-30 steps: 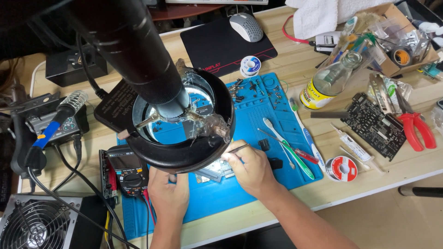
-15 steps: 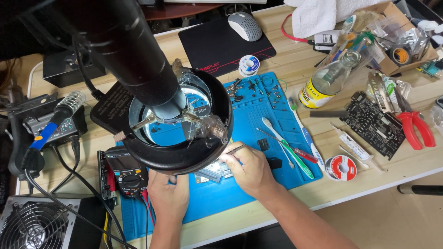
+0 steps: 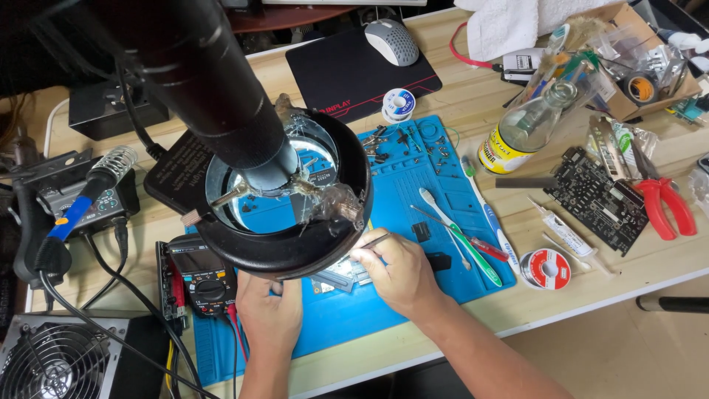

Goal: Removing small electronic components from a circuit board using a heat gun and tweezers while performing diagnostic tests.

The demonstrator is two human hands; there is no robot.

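Note:
My right hand [image 3: 397, 275] pinches thin metal tweezers [image 3: 375, 241], whose tips point left under the rim of a black ring magnifier lamp [image 3: 295, 244]. My left hand [image 3: 269, 312] rests on the blue work mat [image 3: 413, 185], fingers curled at the edge of a small circuit board [image 3: 341, 275] that lies mostly hidden beneath the lamp. The lamp's thick black arm [image 3: 199, 66] runs up to the left and hides part of the mat.
A multimeter [image 3: 203, 277] lies left of my left hand. Right of my right hand are a toothbrush [image 3: 461, 236], a screwdriver, a solder spool [image 3: 546, 267], a black circuit board [image 3: 598, 199], red pliers [image 3: 665, 203] and a glass bottle [image 3: 528, 129]. A soldering station [image 3: 81, 199] stands far left.
Both hands stay in place at the board under the lamp. The view has shifted slightly; nothing else has visibly moved.

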